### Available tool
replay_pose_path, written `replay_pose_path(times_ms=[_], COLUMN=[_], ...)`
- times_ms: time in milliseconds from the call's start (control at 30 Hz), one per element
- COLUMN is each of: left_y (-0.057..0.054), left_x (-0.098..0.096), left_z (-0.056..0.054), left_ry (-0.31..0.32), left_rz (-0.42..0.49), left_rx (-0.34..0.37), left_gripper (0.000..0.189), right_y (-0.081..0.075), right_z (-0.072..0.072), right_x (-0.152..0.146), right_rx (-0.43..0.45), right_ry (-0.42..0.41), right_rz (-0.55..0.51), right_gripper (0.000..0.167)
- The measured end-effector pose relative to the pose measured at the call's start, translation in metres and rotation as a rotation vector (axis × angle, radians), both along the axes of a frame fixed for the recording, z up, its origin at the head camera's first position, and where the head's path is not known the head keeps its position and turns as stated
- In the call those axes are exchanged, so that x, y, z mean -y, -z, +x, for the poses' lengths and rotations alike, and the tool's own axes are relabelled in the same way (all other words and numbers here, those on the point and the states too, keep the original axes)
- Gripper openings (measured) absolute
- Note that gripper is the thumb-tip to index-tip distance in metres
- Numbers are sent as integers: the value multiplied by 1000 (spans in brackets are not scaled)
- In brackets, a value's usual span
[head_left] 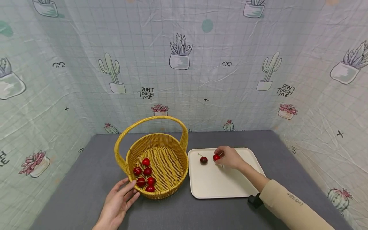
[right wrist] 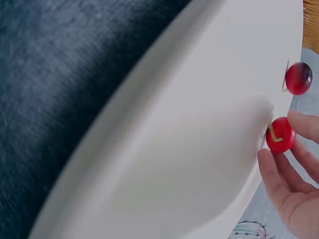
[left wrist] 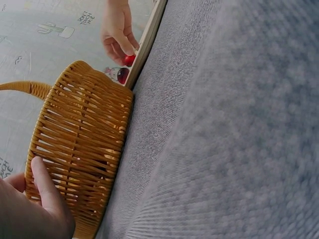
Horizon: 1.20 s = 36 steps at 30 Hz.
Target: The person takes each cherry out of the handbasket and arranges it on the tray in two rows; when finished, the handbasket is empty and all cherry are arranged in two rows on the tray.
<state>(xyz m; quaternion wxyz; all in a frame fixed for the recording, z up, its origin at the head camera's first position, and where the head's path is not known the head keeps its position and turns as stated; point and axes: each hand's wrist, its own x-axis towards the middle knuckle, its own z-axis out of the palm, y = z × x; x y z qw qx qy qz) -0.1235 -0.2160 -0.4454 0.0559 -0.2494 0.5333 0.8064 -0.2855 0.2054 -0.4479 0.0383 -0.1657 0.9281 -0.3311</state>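
My right hand (head_left: pixel 229 157) is over the cream tray (head_left: pixel 218 185). Its thumb and fingertips pinch a red cherry (right wrist: pixel 280 135) with a green stem. Just beside it, a darker cherry (head_left: pixel 203 160) lies on the tray with its stem up. On the left stands a yellow woven basket (head_left: pixel 169 150) with a tall arched handle (head_left: pixel 155 117). Several red cherries (head_left: pixel 148 171) lie at its left side. My left hand (head_left: pixel 116 199) touches the basket's front-left rim with fairly straight fingers. In the left wrist view, one finger (left wrist: pixel 46 186) rests against the woven wall.
Basket and tray stand side by side on a grey cloth-covered table (head_left: pixel 172 214). A cloth curtain (head_left: pixel 201 80) printed with potted plants hangs behind and at both sides. A dark object (head_left: pixel 255 201) sits at my right sleeve (head_left: pixel 290 204).
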Motion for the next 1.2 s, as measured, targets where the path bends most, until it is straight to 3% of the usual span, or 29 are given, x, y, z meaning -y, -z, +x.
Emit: replay_pose_path(times_ms=[500, 733, 1200], left_y=[0, 0, 1], left_x=[0, 0, 0], left_z=[1, 1, 0], left_ry=[-2, -8, -6], left_rz=[17, 16, 7], left_rx=[1, 3, -2], left_gripper=[43, 39, 38], right_y=[-22, -35, -65], right_z=[3, 7, 29], right_x=[-1, 8, 47], right_rx=[51, -5, -116], right_ry=[-23, -77, -210], right_rz=[68, 43, -24], right_gripper=[39, 35, 25])
